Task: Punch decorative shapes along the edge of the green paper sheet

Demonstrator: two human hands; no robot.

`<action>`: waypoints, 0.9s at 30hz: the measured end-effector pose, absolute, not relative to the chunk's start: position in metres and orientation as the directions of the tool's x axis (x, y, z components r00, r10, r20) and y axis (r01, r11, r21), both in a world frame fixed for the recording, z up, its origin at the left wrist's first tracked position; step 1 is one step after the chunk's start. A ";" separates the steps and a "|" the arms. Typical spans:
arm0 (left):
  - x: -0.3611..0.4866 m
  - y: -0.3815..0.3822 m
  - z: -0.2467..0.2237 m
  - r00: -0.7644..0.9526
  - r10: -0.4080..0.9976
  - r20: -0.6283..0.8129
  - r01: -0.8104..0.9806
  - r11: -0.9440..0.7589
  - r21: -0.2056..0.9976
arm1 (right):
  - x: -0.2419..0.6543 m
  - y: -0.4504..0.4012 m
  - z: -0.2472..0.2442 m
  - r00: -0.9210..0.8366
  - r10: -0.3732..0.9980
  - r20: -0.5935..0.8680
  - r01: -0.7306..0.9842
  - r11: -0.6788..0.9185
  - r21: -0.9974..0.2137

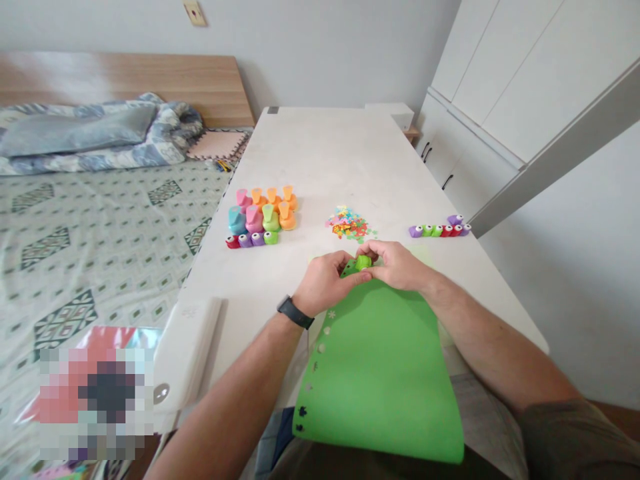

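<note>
A large green sheet of paper hangs over the table's near edge toward my lap. Small shapes such as a snowflake and a heart are punched along its left side. My left hand, with a dark band on the wrist, pinches the sheet's far left corner. Closed around a small lime-green craft punch is my right hand, and the punch sits at the sheet's far edge. Just beyond my hands lies a pile of colourful paper cutouts.
On the left stand several large craft punches, with small punches in front. More small punches line up at the right. A white device lies at the white table's left edge. A bed adjoins it.
</note>
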State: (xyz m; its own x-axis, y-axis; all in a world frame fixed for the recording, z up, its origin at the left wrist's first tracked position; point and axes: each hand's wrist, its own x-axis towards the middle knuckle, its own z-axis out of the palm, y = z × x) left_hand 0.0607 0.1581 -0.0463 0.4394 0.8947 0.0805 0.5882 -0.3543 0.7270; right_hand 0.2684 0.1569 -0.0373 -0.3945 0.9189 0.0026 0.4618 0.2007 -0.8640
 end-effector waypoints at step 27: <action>0.056 0.163 -0.047 0.465 0.885 0.010 0.488 -0.266 0.831 | 0.276 0.159 -0.041 -0.371 0.927 0.047 0.383 0.200 -0.902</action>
State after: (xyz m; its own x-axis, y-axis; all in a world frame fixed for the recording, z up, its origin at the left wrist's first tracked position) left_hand 0.0559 0.1629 -0.0465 0.4647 0.8854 0.0103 0.4882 -0.2659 0.8313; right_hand 0.2760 0.1590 -0.0415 -0.3714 0.9273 0.0472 0.3834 0.1995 -0.9018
